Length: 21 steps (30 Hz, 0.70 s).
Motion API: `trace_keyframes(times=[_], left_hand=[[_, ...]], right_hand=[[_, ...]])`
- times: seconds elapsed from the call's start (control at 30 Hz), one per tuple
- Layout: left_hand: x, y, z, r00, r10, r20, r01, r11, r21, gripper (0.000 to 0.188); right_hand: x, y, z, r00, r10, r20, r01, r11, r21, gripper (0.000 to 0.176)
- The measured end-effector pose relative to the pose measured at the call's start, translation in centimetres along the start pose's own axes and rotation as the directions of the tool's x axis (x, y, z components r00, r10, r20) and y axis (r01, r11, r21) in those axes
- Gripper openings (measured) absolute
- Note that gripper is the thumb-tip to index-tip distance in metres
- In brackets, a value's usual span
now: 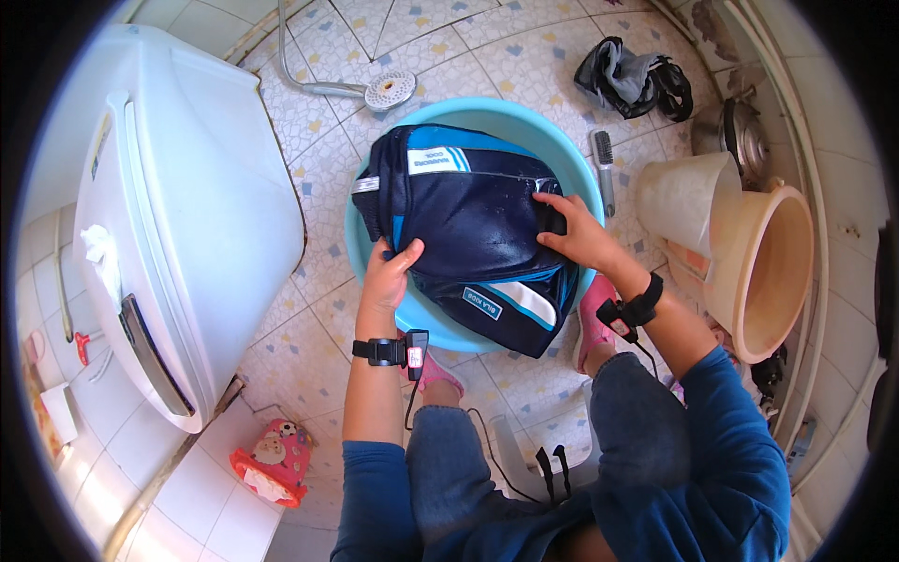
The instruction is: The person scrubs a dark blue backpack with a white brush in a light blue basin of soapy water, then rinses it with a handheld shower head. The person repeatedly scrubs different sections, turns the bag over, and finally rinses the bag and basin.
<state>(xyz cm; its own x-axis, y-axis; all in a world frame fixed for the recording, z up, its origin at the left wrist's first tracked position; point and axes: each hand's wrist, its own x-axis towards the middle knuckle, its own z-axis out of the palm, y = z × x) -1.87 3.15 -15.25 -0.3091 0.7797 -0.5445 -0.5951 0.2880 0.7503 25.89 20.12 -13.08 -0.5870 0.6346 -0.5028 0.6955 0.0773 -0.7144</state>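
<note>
A navy-blue backpack (472, 221) with lighter blue trim and white printed patches lies in a light-blue plastic basin (484, 107) on the floor. Its fabric looks wet, with whitish suds near the right end. My left hand (388, 275) grips the bag's left near edge, thumb on top and the other fingers hidden below. At the bag's right end, my right hand (579, 235) holds the dark fabric between spread thumb and fingers. The lower part of the backpack, with a white panel, leans over the basin's near rim.
A shower head (390, 90) lies beyond the basin. To the right are a scrubbing brush (603, 172), a black-and-grey bundle (627, 81), a kettle (750, 144), a whitish bucket (685, 200) and a tipped beige tub (776, 281). A large white appliance (211, 161) stands left, bearing a phone (156, 358).
</note>
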Motion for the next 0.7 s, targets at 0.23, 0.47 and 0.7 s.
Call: trace_keyframes(times=[0.23, 0.47, 0.7], left_hand=[[0.1, 1.1, 3.1, 0.885, 0.219, -0.41, -0.114, 0.958, 0.264, 0.08], [3.2, 1.1, 5.9, 0.722, 0.688, 0.064, -0.315, 0.246, 0.917, 0.077], [4.2, 0.0, 4.1, 0.909, 0.408, 0.079, -0.148, 0.141, 0.979, 0.07]], right_hand=[[-1.2, -0.6, -0.2, 0.999, -0.025, 0.023, 0.031, 0.937, -0.347, 0.05], [-3.0, -1.3, 0.8, 0.991, -0.136, 0.015, 0.121, 0.817, -0.563, 0.043], [-0.8, 0.1, 2.5, 0.975, -0.168, -0.144, 0.129, 0.961, -0.246, 0.084]])
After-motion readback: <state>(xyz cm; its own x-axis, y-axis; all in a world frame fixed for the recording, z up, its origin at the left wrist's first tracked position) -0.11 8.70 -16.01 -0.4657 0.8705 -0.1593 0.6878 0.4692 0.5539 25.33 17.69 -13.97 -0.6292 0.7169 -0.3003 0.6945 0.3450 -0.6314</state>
